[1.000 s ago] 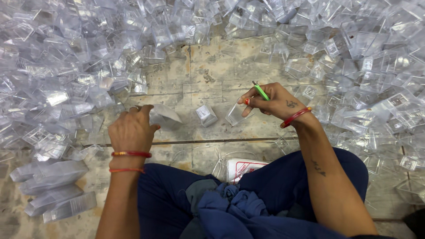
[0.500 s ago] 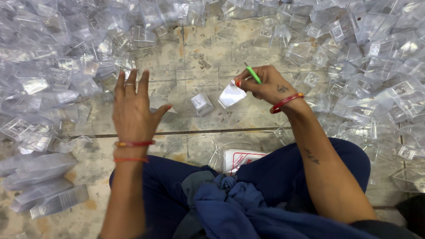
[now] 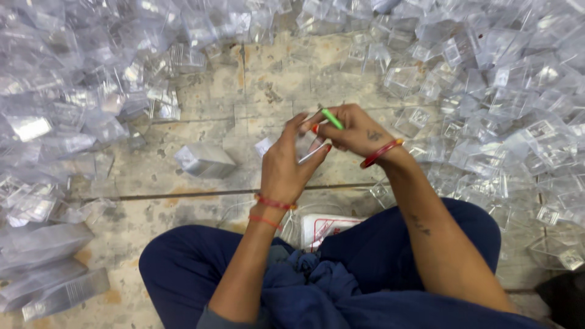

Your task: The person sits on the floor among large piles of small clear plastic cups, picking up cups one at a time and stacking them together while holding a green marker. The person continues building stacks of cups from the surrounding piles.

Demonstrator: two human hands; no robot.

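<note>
My two hands meet over the stone floor, above my crossed legs. My right hand (image 3: pixel 356 131) grips a thin green pen (image 3: pixel 332 118) between its fingers and pinches one edge of a small clear plastic packet (image 3: pixel 306 148). My left hand (image 3: pixel 285 169) closes on the packet's other side, fingers raised against it. Both wrists carry red bangles. One more clear packet (image 3: pixel 204 161) lies alone on the floor to the left of my hands.
Heaps of small clear plastic packets (image 3: pixel 91 91) ring the bare floor patch on the left, top and right (image 3: pixel 518 122). Stacked flat packets (image 3: pixel 52 268) lie at the lower left. A white bag with red print (image 3: pixel 326 226) sits between my knees.
My left hand moved right from the floor and came up to the packet. My right hand brought the packet and pen toward the middle, so both hands now meet on it.
</note>
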